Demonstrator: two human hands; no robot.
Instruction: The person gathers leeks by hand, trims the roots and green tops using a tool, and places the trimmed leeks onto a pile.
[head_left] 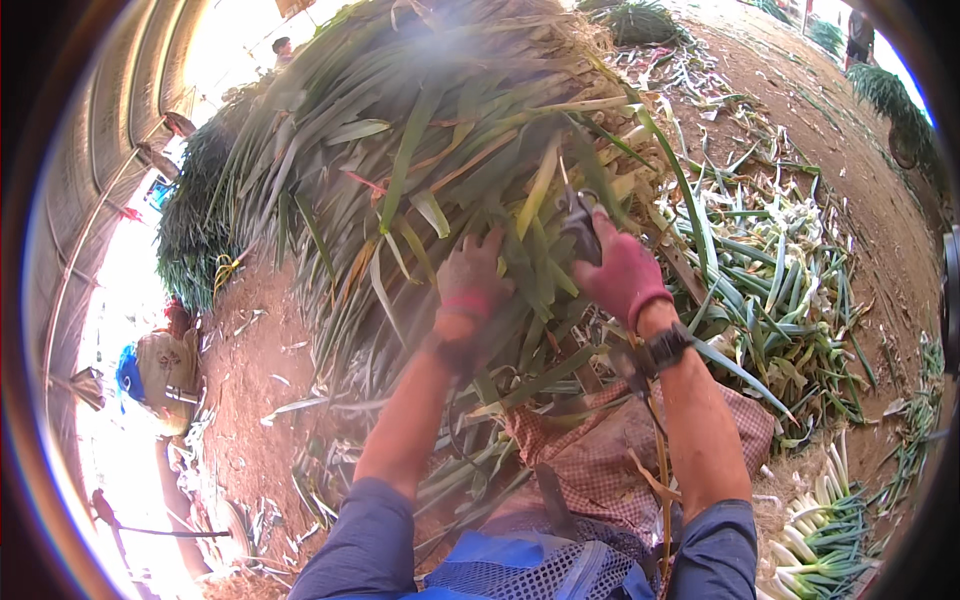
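A large heap of long green onions [400, 130] fills the space in front of me, leaves trailing toward me. My left hand [472, 275], in a pale pink glove, lies against the leaves with its fingers stretched out; motion blurs it somewhat. In my pink-gloved right hand [625, 270] is a dark air blow gun [580, 222] with a thin metal nozzle pointing up and away, close to the heap's right side. Loose leaves hang between the two hands. A dark hose [635, 372] runs by my right wrist.
Stripped leaves and peelings [780, 270] are piled to my right. Clean white-stemmed green onions [815, 530] lie in a row at lower right. A checked cloth [620, 450] covers my lap. Another person [168, 370] sits at left, near a second onion heap [195, 210].
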